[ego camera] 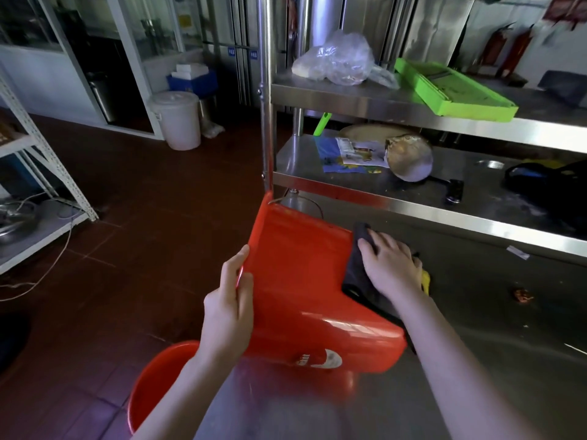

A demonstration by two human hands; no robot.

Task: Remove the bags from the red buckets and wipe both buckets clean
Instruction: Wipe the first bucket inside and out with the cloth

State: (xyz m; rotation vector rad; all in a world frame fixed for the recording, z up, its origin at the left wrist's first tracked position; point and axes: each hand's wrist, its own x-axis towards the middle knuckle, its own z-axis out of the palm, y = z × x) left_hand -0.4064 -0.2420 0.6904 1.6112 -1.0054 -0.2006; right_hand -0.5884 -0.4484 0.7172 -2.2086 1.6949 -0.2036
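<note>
Head view, bucket one: the red bucket (301,281) lies on its side on the steel table (476,344), mouth towards the table's left edge.
Left hand: the left hand (227,308) pinches the rim, thumb one side, fingers the other.
Right hand: the right hand (392,268), fingers spread fairly flat, presses a dark cloth (357,268) against the bucket's base end.
Bucket two: the second red bucket (158,382) stands on the floor, just off the table's near-left corner.

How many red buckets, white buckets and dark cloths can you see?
Red buckets: 2
White buckets: 1
Dark cloths: 1
Total: 4
</note>
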